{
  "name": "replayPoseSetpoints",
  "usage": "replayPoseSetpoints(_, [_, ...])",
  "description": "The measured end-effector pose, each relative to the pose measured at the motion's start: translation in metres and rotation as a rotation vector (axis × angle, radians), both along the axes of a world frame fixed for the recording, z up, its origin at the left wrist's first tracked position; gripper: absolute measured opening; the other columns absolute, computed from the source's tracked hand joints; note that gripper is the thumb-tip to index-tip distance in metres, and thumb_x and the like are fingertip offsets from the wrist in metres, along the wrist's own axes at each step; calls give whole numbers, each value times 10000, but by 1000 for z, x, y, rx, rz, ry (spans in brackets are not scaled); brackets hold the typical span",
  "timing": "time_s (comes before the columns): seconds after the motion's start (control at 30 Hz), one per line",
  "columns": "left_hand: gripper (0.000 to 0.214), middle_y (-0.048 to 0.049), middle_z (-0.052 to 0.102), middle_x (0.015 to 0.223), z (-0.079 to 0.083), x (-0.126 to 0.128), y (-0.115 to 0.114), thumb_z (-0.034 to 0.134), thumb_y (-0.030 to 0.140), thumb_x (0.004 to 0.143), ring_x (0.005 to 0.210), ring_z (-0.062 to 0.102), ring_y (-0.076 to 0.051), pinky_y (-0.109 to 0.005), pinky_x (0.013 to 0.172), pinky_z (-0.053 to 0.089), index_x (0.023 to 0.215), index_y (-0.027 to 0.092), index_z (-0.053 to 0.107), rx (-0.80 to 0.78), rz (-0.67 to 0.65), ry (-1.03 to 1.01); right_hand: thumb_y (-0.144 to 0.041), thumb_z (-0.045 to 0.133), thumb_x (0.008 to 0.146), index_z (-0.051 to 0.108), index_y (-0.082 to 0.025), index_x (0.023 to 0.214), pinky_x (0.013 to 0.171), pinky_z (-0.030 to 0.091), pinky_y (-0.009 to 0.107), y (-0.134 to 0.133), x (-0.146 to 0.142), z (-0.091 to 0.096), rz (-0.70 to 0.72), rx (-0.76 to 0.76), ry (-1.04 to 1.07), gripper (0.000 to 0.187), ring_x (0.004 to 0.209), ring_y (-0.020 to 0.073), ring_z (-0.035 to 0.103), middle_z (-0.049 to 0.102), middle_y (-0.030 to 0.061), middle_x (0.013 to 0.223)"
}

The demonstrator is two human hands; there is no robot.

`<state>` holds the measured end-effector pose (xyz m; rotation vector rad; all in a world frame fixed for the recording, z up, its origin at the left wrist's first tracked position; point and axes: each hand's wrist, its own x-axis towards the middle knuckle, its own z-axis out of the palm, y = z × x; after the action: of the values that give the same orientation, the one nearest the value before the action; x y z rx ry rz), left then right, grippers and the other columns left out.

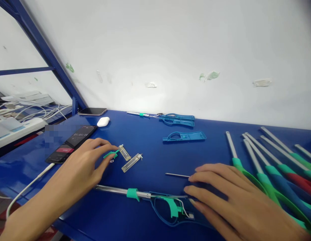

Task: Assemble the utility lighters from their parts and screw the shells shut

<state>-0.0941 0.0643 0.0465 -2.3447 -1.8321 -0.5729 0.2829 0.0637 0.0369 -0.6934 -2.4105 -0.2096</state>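
My left hand has its thumb and index finger pinched around a small green plastic part. Two clear plastic pieces, one near the index fingertip and another, lie beside it. My right hand rests palm down with fingers stretched, over the end of an opened blue handle shell. Its fingertips are by a thin metal rod; I cannot tell whether they touch it. From the shell a metal tube with a green collar runs left. A green trigger and white wires show inside the shell.
At the back lie a blue half shell and another wired handle assembly. Several grabber-like tools with coloured handles fan out at right. A lit phone, a white earbud case and a dark phone are at left.
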Motion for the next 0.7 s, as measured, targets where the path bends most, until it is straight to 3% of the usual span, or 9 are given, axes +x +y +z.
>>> replayPoseSetpoints(0.27, [290,-77,640,1087,-9,27,-10,617,495,1077,986,581,-288,-444,892,500,1036,255,774,-56,-92,-12,-165,393,1146,643,-251,935,886,477,389,-3,2,-1,7,-31,42,338,939,219,701,770,-5,994])
replayPoseSetpoints(0.37, [235,-65,654,1080,-11,30,-7,607,412,1090,960,613,-264,-421,888,507,1034,251,768,-24,-117,-37,-154,367,1151,654,-251,925,916,463,386,-4,1,-2,-1,-26,46,378,946,216,700,772,-8,977])
replayPoseSetpoints(0.5, [214,-42,707,1107,-2,38,-8,593,403,1111,951,714,-219,-350,873,545,1093,248,740,26,-138,-135,-145,412,1140,675,-251,927,924,469,379,-4,-1,-1,-20,8,62,355,900,198,715,777,-23,934])
replayPoseSetpoints(0.63, [178,30,780,966,6,63,-21,632,432,1107,804,761,-153,-234,727,572,1117,278,721,77,-178,-254,-260,524,1121,759,-266,1124,923,537,404,-4,0,-1,-84,-18,116,235,939,230,754,814,5,970])
replayPoseSetpoints(0.7, [115,56,794,940,7,82,-31,650,383,1105,774,770,-121,-186,731,586,1105,290,718,100,-219,-315,-369,590,1086,789,-278,1195,889,590,416,-3,0,1,-102,-75,142,245,963,275,759,815,42,947])
